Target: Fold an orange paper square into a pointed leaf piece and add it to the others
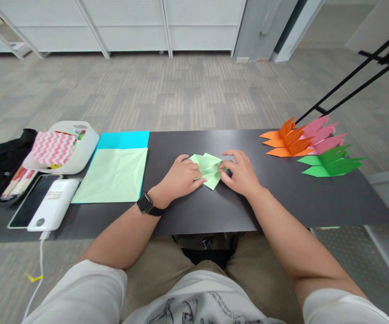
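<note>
A partly folded light green paper (208,168) lies on the black table (282,198) in front of me. My left hand (181,176) rests on its left side with fingers curled and pressed down on it. On the paper's right edge, my right hand (239,173) pinches the fold with its fingertips. A black watch (145,203) is on my left wrist.
Flat light green (113,175) and cyan (123,140) sheets lie to the left. Further left are a white basket (79,153) with patterned paper, a power bank (54,204), a phone (29,202) and a pencil case (14,182). Finished orange (287,140), pink (322,134) and green (332,163) folded pieces sit at right.
</note>
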A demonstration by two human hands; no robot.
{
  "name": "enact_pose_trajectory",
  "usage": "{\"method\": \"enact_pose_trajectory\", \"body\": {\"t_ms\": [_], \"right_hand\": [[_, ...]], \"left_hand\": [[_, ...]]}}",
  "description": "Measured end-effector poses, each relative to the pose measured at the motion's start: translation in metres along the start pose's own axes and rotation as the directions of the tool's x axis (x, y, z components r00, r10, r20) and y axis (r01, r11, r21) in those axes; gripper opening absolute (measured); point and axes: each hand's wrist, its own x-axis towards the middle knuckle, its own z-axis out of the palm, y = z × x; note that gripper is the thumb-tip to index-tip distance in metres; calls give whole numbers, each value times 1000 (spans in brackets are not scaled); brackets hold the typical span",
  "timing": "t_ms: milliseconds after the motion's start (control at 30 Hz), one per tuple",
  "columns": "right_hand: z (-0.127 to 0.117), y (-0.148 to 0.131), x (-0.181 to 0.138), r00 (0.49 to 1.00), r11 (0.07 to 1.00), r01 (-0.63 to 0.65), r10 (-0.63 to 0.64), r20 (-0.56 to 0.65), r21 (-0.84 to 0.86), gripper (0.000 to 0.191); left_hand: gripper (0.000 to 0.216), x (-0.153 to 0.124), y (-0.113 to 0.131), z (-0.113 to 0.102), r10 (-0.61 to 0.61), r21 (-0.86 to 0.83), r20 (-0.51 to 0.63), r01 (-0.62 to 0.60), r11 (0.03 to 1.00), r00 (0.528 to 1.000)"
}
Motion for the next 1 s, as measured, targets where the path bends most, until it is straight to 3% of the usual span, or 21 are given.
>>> {"method": "enact_pose_trajectory", "body": {"t_ms": [400,667,1000], "right_hand": [[15,18,-1,982,985,-171,168,84,23,11],[13,13,3,993,992,-120,121,-16,45,10],[8,-1,5,997,991,-50,56,-49,121,10]], "left_hand": [[24,4,-6,3,-232,-132,51,237,963,971],[46,3,-3,0,-146,-215,113,168,962,983],[39,2,-2,6,-54,-175,72,66,982,996]]}}
